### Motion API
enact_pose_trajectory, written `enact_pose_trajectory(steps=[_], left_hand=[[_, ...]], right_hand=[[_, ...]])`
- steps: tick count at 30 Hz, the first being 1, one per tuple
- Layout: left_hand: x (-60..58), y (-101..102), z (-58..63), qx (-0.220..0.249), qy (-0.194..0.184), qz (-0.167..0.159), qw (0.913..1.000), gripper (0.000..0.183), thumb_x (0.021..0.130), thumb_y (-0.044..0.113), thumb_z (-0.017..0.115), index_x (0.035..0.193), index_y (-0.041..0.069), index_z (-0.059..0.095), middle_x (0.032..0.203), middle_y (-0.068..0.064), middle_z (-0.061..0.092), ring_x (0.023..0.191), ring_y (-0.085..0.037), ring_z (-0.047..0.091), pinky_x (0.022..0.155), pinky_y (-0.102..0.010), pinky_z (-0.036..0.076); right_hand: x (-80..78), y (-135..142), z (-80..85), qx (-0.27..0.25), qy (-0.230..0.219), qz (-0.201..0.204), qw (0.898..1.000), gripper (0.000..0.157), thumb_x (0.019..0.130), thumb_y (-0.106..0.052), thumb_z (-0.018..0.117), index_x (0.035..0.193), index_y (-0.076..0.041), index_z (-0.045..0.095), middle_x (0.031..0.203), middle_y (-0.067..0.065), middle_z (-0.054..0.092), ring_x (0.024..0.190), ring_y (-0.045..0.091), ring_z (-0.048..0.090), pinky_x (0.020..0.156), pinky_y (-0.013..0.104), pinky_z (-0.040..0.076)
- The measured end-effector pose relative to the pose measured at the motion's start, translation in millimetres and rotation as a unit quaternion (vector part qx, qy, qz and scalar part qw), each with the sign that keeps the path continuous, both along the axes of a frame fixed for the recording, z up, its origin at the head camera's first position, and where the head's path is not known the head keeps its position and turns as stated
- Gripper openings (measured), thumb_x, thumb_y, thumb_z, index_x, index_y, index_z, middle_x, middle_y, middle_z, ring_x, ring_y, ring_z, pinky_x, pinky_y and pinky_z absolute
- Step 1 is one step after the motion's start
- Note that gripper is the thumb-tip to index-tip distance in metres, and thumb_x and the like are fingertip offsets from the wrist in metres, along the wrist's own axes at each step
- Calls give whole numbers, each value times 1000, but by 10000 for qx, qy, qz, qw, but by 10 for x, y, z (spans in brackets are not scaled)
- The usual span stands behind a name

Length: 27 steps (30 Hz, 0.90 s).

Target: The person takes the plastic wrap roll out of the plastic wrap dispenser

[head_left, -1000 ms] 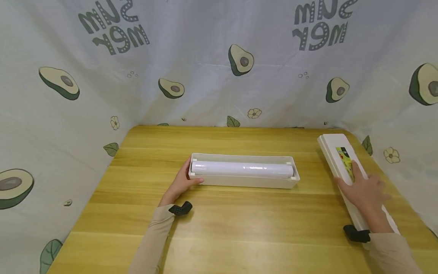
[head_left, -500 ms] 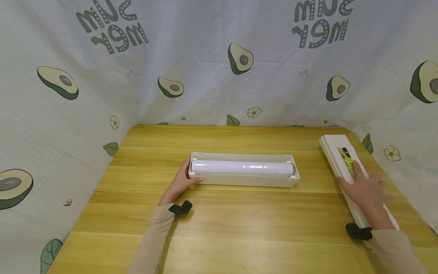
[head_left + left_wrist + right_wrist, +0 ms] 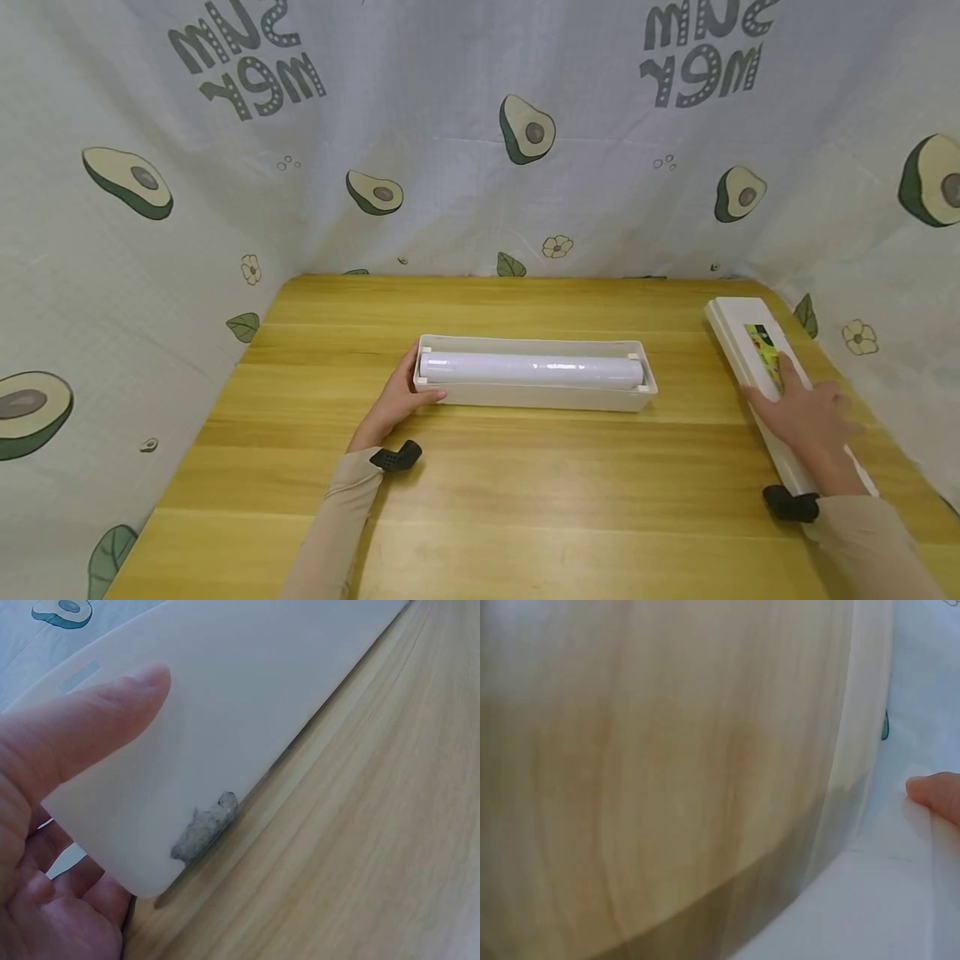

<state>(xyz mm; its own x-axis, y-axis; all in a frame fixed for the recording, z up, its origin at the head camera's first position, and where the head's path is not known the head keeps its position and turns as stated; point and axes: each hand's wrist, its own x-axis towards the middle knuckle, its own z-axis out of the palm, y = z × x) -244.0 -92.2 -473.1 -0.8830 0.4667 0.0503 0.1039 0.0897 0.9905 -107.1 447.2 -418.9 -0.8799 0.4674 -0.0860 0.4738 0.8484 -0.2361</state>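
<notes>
A long white cling film dispenser box (image 3: pixel 540 398) lies across the middle of the table in the head view, its top uncovered. Inside it rests a white, shiny roll of cling film (image 3: pixel 528 369). My left hand (image 3: pixel 393 400) grips the box's left end, the thumb on the near wall and the fingers behind the end. A greyish patch (image 3: pixel 204 829) marks the lower wall in the left wrist view. At the right, my right hand (image 3: pixel 810 421) holds the long white lid (image 3: pixel 738 312) across its width, index finger along the top near the yellow-green label (image 3: pixel 765 354).
The wooden table (image 3: pixel 555 500) has a curtain printed with avocados (image 3: pixel 450 233) along its back and sides. The lid lies slanted near the table's right edge (image 3: pixel 892 442). A black wrist camera (image 3: pixel 397 457) sits on the left wrist, another wrist camera (image 3: pixel 791 503) on the right.
The right hand and the lid have shifted slightly to the right together. The left hand and the dispenser box stay in place.
</notes>
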Motion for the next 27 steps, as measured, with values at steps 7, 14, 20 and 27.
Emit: enact_pose_trajectory(steps=[7, 14, 20, 27], left_hand=[[-4, 14, 0, -39, -21, 32, 10000, 100, 79, 4, 73, 152, 21, 7, 150, -13, 29, 124, -28, 42, 93, -23, 46], [-6, 15, -5, 40, -73, 43, 10000, 100, 79, -1, 71, 152, 21, 8, 150, -13, 30, 124, -30, 42, 95, -25, 45], [-9, 11, -13, 46, -26, -4, 10000, 100, 78, 1, 72, 152, 20, 8, 150, -14, 30, 124, -30, 41, 94, -23, 45], [-8, 7, -18, -2, -46, 28, 10000, 100, 78, 1, 72, 152, 22, 8, 150, -13, 30, 125, -30, 41, 97, -29, 44]], right_hand=[[-2, 109, -7, 0, -67, 103, 9999, 94, 88, -69, 29, 148, -11, -13, 120, 62, 3, 109, 75, 11, 69, 85, 18], [-14, 117, -30, 59, -133, 125, 9998, 95, 87, -70, 28, 148, -10, -13, 120, 63, 2, 109, 77, 10, 70, 86, 17], [-22, 129, -59, 52, -241, 140, 9996, 96, 87, -71, 29, 148, -9, -13, 120, 63, 2, 109, 76, 11, 71, 86, 17], [2, 159, -91, 18, -236, 306, 9993, 95, 88, -68, 31, 148, -9, -12, 119, 62, 4, 107, 77, 12, 70, 87, 15]])
